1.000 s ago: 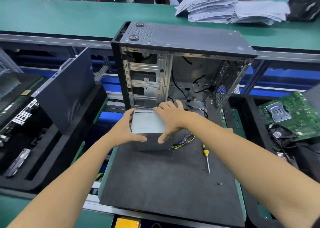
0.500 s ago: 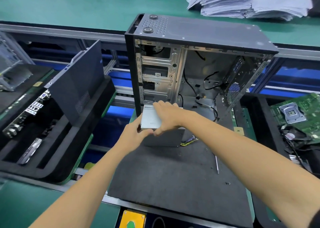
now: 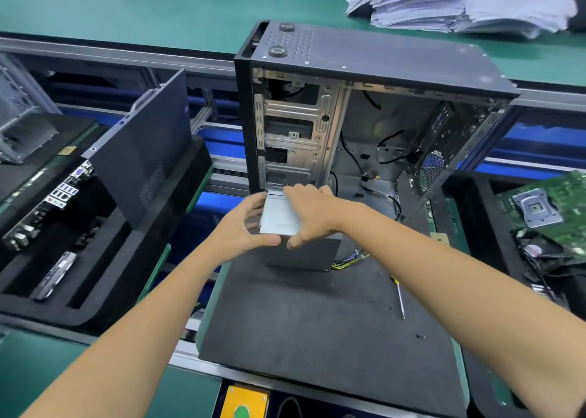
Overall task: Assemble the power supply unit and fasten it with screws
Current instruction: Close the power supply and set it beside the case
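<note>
The power supply unit point(image 3: 280, 216) sits at the open side of the computer case point(image 3: 364, 125), at the case's bottom near corner, its far edge just at the case's lower frame and most of its body out on the black mat point(image 3: 317, 316) in front of the case. The left hand point(image 3: 242, 227) grips the unit's left side, thumb curled under its near edge; the right hand point(image 3: 312, 213) lies over its top with fingers curved toward the case and thumb hooked on the near edge. To do this step well, I judge the unit should be kept level and square to the case opening and slid in straight, with the bundle of wires point(image 3: 348, 259) trailing from its right side fed along and not pinched under the case frame. Loose black cables point(image 3: 358, 167) inside the case hang near the floor of the bay and could snag the unit. A screwdriver point(image 3: 399, 295) lies on the mat to the right of the case front, with a few small screws point(image 3: 421, 336) nearer the viewer; they look ready for fastening. A motherboard point(image 3: 545, 202) rests in a tray right of the case, and a dark side panel point(image 3: 142, 151) leans to the left of the case
</note>
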The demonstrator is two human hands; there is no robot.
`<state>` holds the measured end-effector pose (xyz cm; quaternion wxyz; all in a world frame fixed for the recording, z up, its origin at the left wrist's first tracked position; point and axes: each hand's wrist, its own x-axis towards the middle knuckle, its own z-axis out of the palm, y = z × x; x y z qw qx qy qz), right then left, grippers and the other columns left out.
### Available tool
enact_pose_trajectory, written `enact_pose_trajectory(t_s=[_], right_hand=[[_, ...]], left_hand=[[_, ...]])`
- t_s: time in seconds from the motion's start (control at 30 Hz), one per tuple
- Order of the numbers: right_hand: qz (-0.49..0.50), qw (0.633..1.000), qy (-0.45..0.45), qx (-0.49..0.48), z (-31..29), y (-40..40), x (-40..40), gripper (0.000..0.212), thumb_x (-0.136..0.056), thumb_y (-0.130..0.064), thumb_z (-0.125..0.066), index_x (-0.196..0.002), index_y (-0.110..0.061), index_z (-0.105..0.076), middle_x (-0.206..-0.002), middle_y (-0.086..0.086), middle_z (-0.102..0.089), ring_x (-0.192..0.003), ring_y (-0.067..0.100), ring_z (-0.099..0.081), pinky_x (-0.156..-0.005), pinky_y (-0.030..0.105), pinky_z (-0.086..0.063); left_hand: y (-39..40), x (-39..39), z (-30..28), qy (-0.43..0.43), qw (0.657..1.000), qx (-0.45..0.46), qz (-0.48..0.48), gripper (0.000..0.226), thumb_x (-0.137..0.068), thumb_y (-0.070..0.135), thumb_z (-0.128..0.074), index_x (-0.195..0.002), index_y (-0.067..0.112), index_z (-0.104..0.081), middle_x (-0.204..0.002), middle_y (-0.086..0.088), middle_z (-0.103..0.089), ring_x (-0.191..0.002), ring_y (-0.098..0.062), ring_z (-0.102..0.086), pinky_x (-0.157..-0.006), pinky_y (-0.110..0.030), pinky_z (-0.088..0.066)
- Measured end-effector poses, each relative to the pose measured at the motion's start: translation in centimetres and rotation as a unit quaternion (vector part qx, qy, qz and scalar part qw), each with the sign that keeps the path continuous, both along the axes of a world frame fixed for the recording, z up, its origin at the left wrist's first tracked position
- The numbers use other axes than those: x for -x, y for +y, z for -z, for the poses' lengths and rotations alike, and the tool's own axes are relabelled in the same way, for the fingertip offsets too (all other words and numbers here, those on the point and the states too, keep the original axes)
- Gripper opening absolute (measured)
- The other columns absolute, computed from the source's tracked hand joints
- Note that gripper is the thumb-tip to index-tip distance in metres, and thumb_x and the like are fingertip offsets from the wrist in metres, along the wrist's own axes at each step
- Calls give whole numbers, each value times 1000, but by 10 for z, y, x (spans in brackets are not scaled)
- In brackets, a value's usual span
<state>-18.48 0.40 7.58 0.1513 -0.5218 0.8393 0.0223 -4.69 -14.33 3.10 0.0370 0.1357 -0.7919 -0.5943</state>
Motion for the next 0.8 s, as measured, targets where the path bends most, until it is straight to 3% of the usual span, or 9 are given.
enact_pose_trajectory(t_s=[0.07, 0.13, 0.27, 0.37, 0.47, 0.53, 0.67, 0.73, 0.8], right_hand=[[11, 999, -34, -31, -6, 6, 2, 109, -67, -73, -66, -147, -17, -18, -137, 5, -37, -129, 28, -34, -100, 46, -29], [59, 993, -105, -12, -14, 12, 11, 97, -80, -72, -53, -153, -21, -13, -151, 6, -29, -138, 29, -27, -108, 49, -26], [188, 969, -158, 2, -16, 25, 21, 78, -89, -60, -50, -147, -14, -28, -149, 10, -33, -133, 31, -37, -105, 45, -36], [265, 944, -196, 9, -9, 36, 17, 91, -81, -68, -56, -147, -14, -25, -147, 10, -29, -129, 31, -41, -102, 42, -39], [153, 981, -122, -6, -9, 41, 9, 108, -68, -77, -62, -149, -21, -18, -146, 4, -25, -138, 27, -25, -109, 47, -24], [69, 997, -40, -15, -8, 40, 4, 115, -57, -80, -66, -143, -16, -25, -140, 3, -29, -138, 23, -19, -113, 52, -13], [32, 999, 34, 28, -6, 31, -3, 83, -59, -72, -70, -109, -13, -42, -108, 2, -46, -107, 24, -48, -101, 43, -31], [23, 998, 34, 40, -5, 30, -3, 76, -59, -67, -73, -101, -13, -40, -100, 1, -46, -97, 25, -52, -82, 36, -37], [2, 997, 60, 48, -5, 29, -5, 75, -59, -67, -73, -100, -13, -40, -97, 2, -46, -94, 25, -53, -74, 33, -34]], left_hand=[[-6, 3, -6, -5, 998, -58, -24, 69, -82, 32, -76, -141, 30, -41, -137, 23, -49, -115, 13, -53, -84, -10, -48], [-6, 9, -8, -20, 992, -105, -64, 58, -92, 33, -65, -143, 24, -41, -140, 15, -49, -109, 10, -58, -83, -15, -49], [6, 29, -8, -63, 985, -133, -91, 46, -94, 17, -60, -138, 21, -48, -134, 8, -57, -116, -8, -59, -98, -28, -47], [18, 41, -8, -53, 973, -186, -126, 20, -96, 15, -56, -112, 24, -64, -114, 0, -71, -98, -15, -68, -86, -31, -54], [22, 44, -3, -10, 972, -173, -160, 16, -93, 12, -58, -97, 23, -69, -92, 6, -75, -85, -12, -67, -71, -24, -54], [23, 44, -2, -3, 971, -173, -166, 14, -92, 14, -61, -94, 22, -72, -90, 6, -74, -83, -11, -66, -71, -25, -52], [27, 40, -2, -4, 965, -187, -182, 13, -89, 13, -66, -86, 22, -74, -91, -2, -72, -85, -18, -65, -81, -37, -51], [29, 36, -1, 5, 960, -203, -193, 12, -88, 11, -67, -88, 21, -75, -91, -2, -73, -85, -18, -66, -81, -37, -53], [29, 32, -1, 6, 958, -205, -199, 11, -88, 11, -69, -94, 20, -73, -90, 0, -75, -85, -17, -68, -75, -32, -56]])
